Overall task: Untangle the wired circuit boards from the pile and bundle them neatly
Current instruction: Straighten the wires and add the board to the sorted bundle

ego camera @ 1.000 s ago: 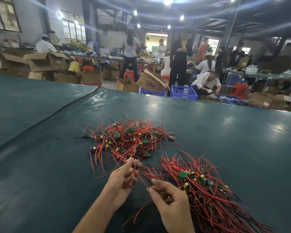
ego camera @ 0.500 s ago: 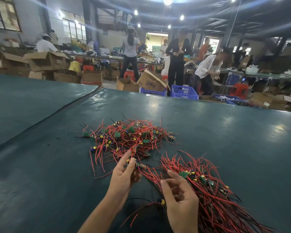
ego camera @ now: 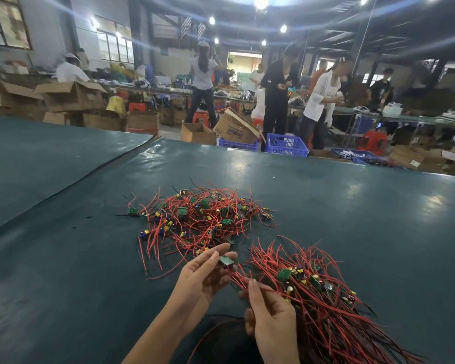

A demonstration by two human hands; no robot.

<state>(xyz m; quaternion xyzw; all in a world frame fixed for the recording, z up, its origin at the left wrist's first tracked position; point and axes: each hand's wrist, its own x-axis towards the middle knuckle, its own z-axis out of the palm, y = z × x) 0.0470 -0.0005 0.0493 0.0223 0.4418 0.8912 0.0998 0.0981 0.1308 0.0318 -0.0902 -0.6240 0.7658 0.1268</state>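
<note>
One board (ego camera: 226,260) in left hand (ego camera: 202,275); right hand (ego camera: 272,320) seemingly grips wires (ego camera: 238,281).

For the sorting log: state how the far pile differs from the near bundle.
In the far pile wires cross every way; in the near bundle they run roughly parallel. The far pile's boards are scattered; the near bundle's cluster in one band. The far pile lies loose; the right hand grips the near bundle's wires. Both: red wires, small green boards.

Factory workshop: stacked cardboard boxes (ego camera: 71,97), blue crates (ego camera: 286,145), standing workers (ego camera: 277,101).
</note>
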